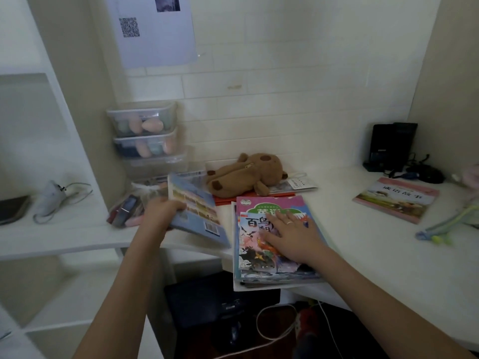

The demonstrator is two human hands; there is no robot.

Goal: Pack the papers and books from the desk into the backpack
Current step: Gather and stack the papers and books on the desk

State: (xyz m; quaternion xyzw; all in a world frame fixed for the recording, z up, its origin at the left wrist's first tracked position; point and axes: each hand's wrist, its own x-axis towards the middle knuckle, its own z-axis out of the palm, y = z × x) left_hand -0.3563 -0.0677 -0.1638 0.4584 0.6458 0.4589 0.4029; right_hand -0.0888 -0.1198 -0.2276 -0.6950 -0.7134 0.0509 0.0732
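A blue book (197, 208) is gripped at its left edge by the left hand (162, 211), left of the frame's centre; the fingers are curled round the edge and the book is tilted, its back cover with a barcode turned upward. Just right of it, a stack of books (274, 270) lies at the front edge of the white desk (363, 244), slightly overhanging it. The right hand (290, 234) is laid flat on the top cover of the stack, fingers straight and slightly spread, a ring seen on one finger. A pink-edged book (396, 199) lies alone at the right of the frame, well apart from the stack. Behind the stack, near the centre, a brown plush toy (246, 174) rests on a red book (256, 196) and on a transparent sleeve of papers (298, 183). At the left, clear lidded boxes (145, 133) are stacked against the wall, with a clear pouch of small items (127, 211) in front of them. A black device (391, 146) stands in the upper right corner of the desk. Below the desk, at the lower centre, a dark bag-like shape (207, 299) is seen; whether it is the backpack cannot be told.
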